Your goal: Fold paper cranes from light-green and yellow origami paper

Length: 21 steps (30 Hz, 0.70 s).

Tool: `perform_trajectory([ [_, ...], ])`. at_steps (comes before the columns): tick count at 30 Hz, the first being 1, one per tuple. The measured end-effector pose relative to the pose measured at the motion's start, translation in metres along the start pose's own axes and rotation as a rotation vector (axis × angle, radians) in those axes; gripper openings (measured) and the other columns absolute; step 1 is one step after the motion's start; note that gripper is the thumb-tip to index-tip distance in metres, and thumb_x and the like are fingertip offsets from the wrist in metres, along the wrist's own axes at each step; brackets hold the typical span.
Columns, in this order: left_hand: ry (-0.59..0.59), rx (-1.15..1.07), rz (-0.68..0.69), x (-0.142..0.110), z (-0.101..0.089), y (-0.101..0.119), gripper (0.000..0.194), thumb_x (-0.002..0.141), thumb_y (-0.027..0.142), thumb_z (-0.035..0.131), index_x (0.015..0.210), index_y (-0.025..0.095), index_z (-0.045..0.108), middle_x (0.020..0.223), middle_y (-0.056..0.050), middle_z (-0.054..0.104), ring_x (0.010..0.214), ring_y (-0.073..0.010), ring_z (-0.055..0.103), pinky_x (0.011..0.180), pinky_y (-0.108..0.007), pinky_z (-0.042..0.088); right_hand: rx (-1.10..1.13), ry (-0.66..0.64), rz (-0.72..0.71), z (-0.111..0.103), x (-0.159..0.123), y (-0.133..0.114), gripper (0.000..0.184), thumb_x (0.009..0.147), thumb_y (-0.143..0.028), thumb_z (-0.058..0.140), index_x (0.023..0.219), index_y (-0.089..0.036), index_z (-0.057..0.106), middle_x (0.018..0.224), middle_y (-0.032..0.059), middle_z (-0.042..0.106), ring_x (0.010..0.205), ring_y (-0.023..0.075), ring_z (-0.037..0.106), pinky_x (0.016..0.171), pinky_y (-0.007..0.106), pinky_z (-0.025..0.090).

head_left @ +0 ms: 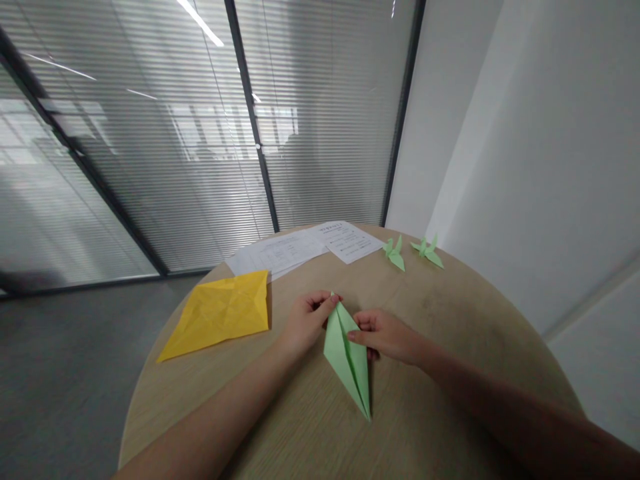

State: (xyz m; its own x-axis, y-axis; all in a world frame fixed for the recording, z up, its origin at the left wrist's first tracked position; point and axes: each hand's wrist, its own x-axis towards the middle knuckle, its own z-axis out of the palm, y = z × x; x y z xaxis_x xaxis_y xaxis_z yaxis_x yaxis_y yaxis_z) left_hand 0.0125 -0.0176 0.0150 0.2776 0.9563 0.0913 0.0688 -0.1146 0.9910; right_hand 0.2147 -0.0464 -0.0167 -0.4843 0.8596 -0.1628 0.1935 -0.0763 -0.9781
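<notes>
A light green sheet of origami paper (345,357), folded into a long diamond with a slit down its middle, is held between my hands above the round table. My left hand (314,315) pinches its far tip between thumb and fingers. On the right edge, my right hand (383,335) grips the paper, thumb on top and fingers partly hidden beneath. The near point of the diamond is free and aims toward me. Two folded green paper cranes, one nearer the middle (395,253) and another farther right (428,251), sit at the table's far right.
A creased yellow paper (220,312) lies at the left of the wooden table (440,400). Printed white sheets (290,248) overlap along the far edge. Behind stand glass panels with blinds (330,133) and a white wall (565,147) at right.
</notes>
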Motion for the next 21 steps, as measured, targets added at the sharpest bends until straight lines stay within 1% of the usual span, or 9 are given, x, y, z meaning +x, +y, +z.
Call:
perform_trajectory([
  [2, 0.037, 0.005, -0.003, -0.001, 0.0, 0.001, 0.041, 0.081, 0.057, 0.073, 0.082, 0.016, 0.075, 0.065, -0.001, 0.061, 0.059, -0.0144, 0.054, 0.056, -0.027, 0.042, -0.021, -0.001, 0.002, 0.0, 0.0, -0.001, 0.038, 0.085, -0.054, 0.073, 0.092, -0.019, 0.06, 0.064, -0.0048, 0.058, 0.048, 0.0092, 0.052, 0.045, 0.021, 0.04],
  [5, 0.092, 0.018, 0.012, -0.003, 0.001, 0.003, 0.041, 0.081, 0.056, 0.072, 0.085, 0.016, 0.075, 0.065, 0.0, 0.061, 0.058, -0.0143, 0.053, 0.055, -0.026, 0.041, -0.033, 0.005, 0.009, 0.001, -0.001, -0.003, 0.041, 0.089, -0.06, 0.068, 0.095, -0.02, 0.061, 0.061, -0.006, 0.054, 0.045, 0.0088, 0.048, 0.041, 0.02, 0.035],
  [9, 0.118, 0.052, 0.041, -0.006, 0.003, 0.005, 0.041, 0.082, 0.056, 0.07, 0.086, 0.016, 0.077, 0.065, -0.001, 0.062, 0.058, -0.0148, 0.053, 0.055, -0.027, 0.041, -0.009, 0.036, -0.004, 0.004, -0.002, -0.006, 0.053, 0.088, -0.071, 0.063, 0.084, -0.019, 0.059, 0.062, -0.0049, 0.051, 0.048, 0.0077, 0.044, 0.044, 0.021, 0.031],
  [13, 0.144, 0.095, 0.067, -0.009, 0.004, 0.007, 0.039, 0.084, 0.054, 0.067, 0.084, 0.017, 0.078, 0.064, -0.001, 0.063, 0.058, -0.0158, 0.054, 0.055, -0.027, 0.041, -0.043, -0.003, -0.056, 0.005, -0.003, -0.008, 0.063, 0.084, -0.08, 0.063, 0.075, -0.019, 0.057, 0.061, -0.0037, 0.048, 0.051, 0.0082, 0.04, 0.048, 0.022, 0.03],
  [17, 0.174, 0.156, 0.112, -0.009, 0.004, 0.01, 0.034, 0.084, 0.049, 0.067, 0.081, 0.018, 0.078, 0.068, -0.003, 0.068, 0.063, -0.0181, 0.059, 0.058, -0.028, 0.043, -0.072, -0.043, -0.083, 0.006, -0.005, -0.013, 0.065, 0.08, -0.082, 0.065, 0.074, -0.018, 0.058, 0.063, -0.0019, 0.051, 0.056, 0.0101, 0.045, 0.053, 0.024, 0.032],
  [21, 0.187, 0.153, 0.105, -0.009, 0.005, 0.01, 0.033, 0.084, 0.049, 0.068, 0.086, 0.018, 0.079, 0.075, -0.005, 0.072, 0.066, -0.0197, 0.062, 0.058, -0.029, 0.044, -0.069, -0.057, -0.091, 0.008, -0.006, -0.016, 0.06, 0.081, -0.078, 0.068, 0.076, -0.018, 0.061, 0.065, -0.0004, 0.055, 0.058, 0.0118, 0.047, 0.056, 0.025, 0.035],
])
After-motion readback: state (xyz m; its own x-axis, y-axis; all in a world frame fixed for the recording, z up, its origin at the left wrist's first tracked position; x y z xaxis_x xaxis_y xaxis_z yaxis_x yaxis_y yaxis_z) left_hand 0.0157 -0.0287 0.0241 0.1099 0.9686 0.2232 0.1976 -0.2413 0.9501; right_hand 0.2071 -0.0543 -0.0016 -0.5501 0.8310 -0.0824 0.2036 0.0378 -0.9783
